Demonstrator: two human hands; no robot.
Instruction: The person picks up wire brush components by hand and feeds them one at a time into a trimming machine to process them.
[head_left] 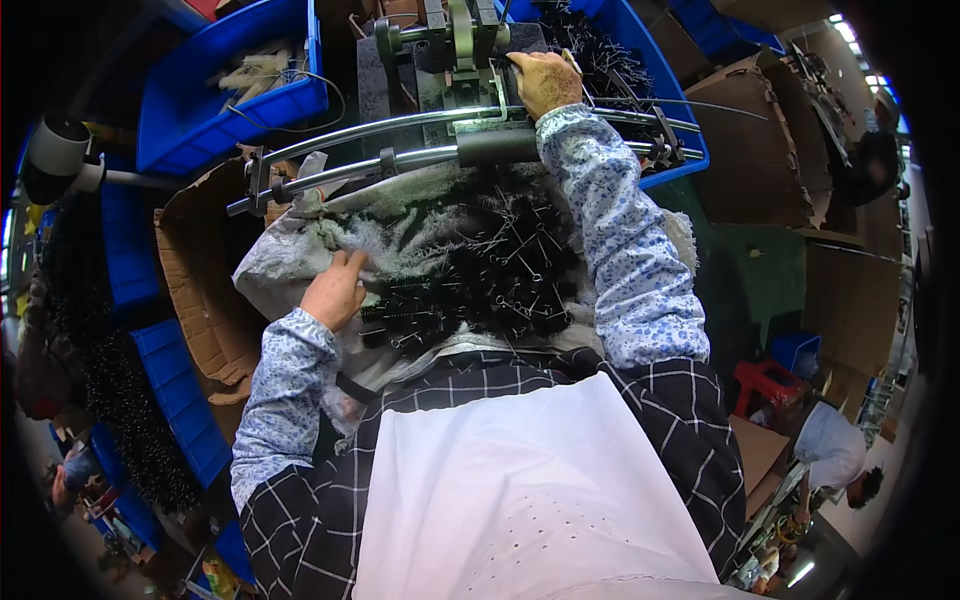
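A pile of small black-bristled brushes with thin twisted wire stems and looped ends lies on a pale, dusty cloth over my lap. My left hand rests at the left edge of this pile, fingers stretched forward over the cloth, and nothing shows in it. Farther off, my right hand is at the right side of a dark bench machine with a wheel. Its fingers are curled, the thumb pointing left toward the machine's middle. Whatever those fingers hold is hidden.
Two metal rails cross in front of the machine. A blue crate of pale pieces stands at left; another blue crate at right holds more black brushes. An open cardboard box is by my left arm. A red stool stands right.
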